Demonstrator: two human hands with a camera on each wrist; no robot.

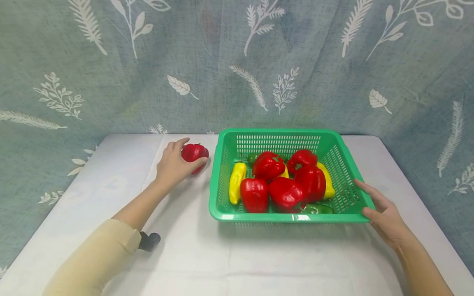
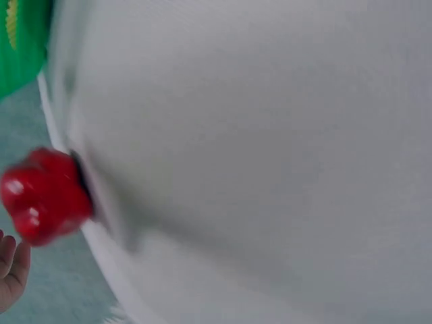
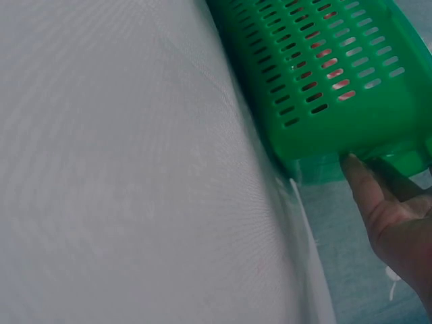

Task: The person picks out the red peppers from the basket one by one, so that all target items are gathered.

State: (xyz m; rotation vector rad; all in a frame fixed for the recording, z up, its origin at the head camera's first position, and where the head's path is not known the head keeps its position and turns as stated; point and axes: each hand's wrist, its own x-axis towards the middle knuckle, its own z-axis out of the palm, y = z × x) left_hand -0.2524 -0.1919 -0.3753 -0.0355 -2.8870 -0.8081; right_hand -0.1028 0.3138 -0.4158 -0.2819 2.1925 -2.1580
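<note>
A red bell pepper [image 1: 193, 153] stands on the white table left of the green basket [image 1: 255, 218]. Around it my left hand [image 1: 174, 164] is spread, thumb along the near side and index finger at the far side. In the left wrist view the fingers [image 2: 12, 266] show just beside the pepper [image 2: 44, 196]. At the basket's right end, my right hand [image 1: 385, 218] grips the rim near the front corner; in the right wrist view the thumb [image 3: 361, 179] lies against the basket's outer wall [image 3: 317, 145].
Inside the basket lie several red bell peppers [image 1: 254, 195], yellow peppers [image 1: 237, 183] and green peppers [image 1: 318, 209]. A patterned blue-green cloth [image 1: 222, 74] hangs behind the table [image 1: 185, 255]. Something dark [image 1: 149, 241] sits by the left cuff.
</note>
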